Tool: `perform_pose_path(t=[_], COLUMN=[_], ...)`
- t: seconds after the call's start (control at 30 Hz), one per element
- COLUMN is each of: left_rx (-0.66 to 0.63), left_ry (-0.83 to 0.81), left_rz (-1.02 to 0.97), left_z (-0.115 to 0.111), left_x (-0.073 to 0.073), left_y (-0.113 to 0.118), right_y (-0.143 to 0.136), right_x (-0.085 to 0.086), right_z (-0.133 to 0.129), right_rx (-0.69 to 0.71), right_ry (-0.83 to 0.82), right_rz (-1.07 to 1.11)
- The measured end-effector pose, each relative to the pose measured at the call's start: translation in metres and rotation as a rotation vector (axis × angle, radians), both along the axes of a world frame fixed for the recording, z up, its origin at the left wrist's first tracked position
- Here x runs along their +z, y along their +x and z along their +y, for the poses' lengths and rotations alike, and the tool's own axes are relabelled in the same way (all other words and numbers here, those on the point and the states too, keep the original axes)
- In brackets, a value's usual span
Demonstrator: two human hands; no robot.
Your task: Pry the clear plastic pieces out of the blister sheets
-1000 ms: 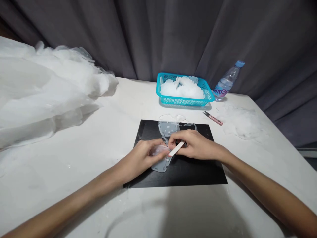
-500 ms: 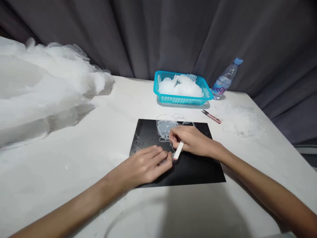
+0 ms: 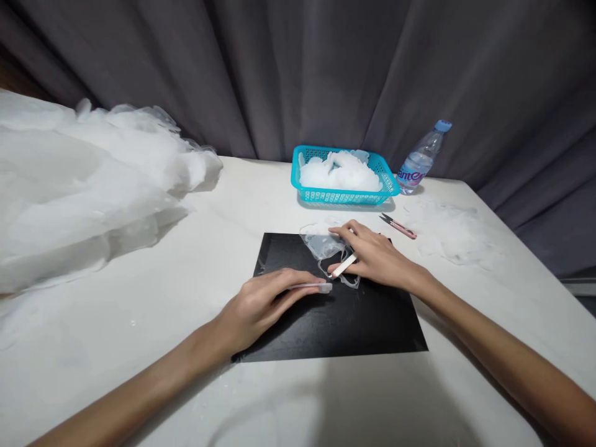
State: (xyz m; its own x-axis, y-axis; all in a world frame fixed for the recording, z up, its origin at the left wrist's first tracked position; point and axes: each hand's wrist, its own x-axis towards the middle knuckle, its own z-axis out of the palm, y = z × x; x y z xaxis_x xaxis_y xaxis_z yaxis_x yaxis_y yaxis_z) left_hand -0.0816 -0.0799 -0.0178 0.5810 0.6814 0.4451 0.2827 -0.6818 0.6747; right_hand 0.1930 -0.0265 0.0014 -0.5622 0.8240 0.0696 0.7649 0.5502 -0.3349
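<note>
A thin translucent piece [image 3: 325, 288] is pinched between the thumb and fingers of my left hand [image 3: 274, 301], above the black mat [image 3: 344, 329]. My right hand [image 3: 372, 254] holds a small white stick-like tool [image 3: 345, 265], its tip pointing down and left. Under and beside the right fingers, at the mat's back edge, lies a clear plastic sheet [image 3: 322, 246] with loose cut strips [image 3: 350, 280].
Behind the mat stands a turquoise basket [image 3: 344, 197] full of white pieces. A water bottle [image 3: 419, 162], pink-handled snips [image 3: 398, 226] and clear scraps [image 3: 459, 236] are to the right. A large white translucent heap [image 3: 93, 186] covers the left.
My left hand has lifted and now grips the translucent piece. My right hand has opened its forefinger away and shifted slightly right with the tool. The view has tilted a little.
</note>
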Motion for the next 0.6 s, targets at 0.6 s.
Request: perform_pose_path(t=[0.6], left_rx=[0.108], left_ry=[0.275], left_rz=[0.023], left_z=[0.001], left_x=[0.0], left_y=[0.001], right_y=[0.117], right_x=[0.107], right_z=[0.008], right_rx=[-0.35], right_ry=[-0.223], right_rz=[0.48])
